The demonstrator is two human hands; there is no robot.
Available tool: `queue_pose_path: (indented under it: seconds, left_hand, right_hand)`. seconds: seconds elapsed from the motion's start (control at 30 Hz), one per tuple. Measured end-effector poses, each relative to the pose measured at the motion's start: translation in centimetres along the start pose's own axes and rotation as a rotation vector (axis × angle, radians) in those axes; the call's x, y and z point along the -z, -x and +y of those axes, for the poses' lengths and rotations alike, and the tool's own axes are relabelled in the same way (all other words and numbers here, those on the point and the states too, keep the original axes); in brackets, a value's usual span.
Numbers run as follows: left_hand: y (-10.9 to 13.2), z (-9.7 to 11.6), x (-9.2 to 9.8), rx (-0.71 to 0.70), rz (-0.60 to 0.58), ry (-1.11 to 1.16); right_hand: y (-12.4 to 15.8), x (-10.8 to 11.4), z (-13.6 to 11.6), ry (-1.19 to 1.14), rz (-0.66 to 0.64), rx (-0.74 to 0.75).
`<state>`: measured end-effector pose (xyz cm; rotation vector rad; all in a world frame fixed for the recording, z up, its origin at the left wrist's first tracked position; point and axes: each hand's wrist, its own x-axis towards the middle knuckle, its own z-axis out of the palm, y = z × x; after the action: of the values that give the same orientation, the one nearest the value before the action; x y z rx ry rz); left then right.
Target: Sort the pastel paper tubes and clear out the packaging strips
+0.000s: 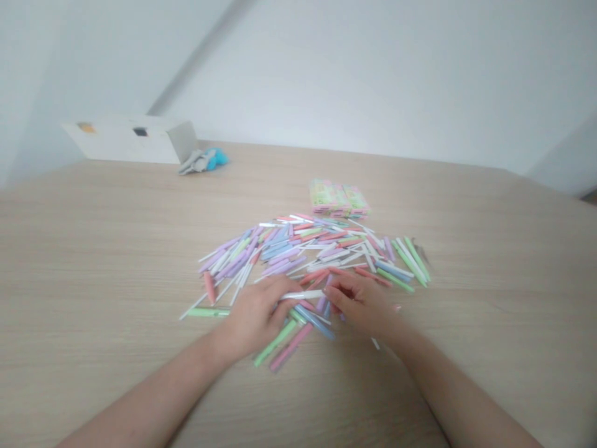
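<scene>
Many slim sticks in purple, green, red, blue and white lie in a loose heap point(280, 249) on the wooden table. Over the near part of the heap, my left hand point(263, 311) is closed on one end of a white stick point(305, 295). The fingers of my right hand point(357, 298) are pinched at the stick's other end. The stick lies roughly level between both hands. Just below them are a green stick point(276, 342), a pink stick point(291, 348) and a blue stick point(314, 322). Blur hides the fingertips' details.
Behind the heap sits a stack of green and pink packets point(339, 198). A white box point(130, 142) stands at the back left, with a grey and blue crumpled item point(204, 160) beside it. The table point(489, 249) meets a pale wall at its far edge.
</scene>
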<state>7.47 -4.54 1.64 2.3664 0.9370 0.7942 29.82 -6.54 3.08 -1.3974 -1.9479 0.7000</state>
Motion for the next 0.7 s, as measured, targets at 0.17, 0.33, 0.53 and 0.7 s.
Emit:
queue_pose_path:
  seconds: [0.17,0.33,0.53,0.7]
  left_hand:
    - [-0.01,0.08,0.01,-0.036,0.003,-0.026]
    - [-0.12,0.00,0.12,0.009,0.000,0.000]
    - [-0.24,-0.20,0.07,0.065,-0.002,0.033]
    - [-0.20,-0.10,0.10,0.050,0.002,0.049]
  right_hand:
    - [0.01,-0.46,0.14,0.061,-0.045,-0.069]
    - [-0.08,-0.19,0.16,-0.026,-0.040,0.009]
    - [0.02,0.18,0.00,-0.060,-0.017,0.123]
    - [0.22,-0.16,0.25,0.024,0.062,0.142]
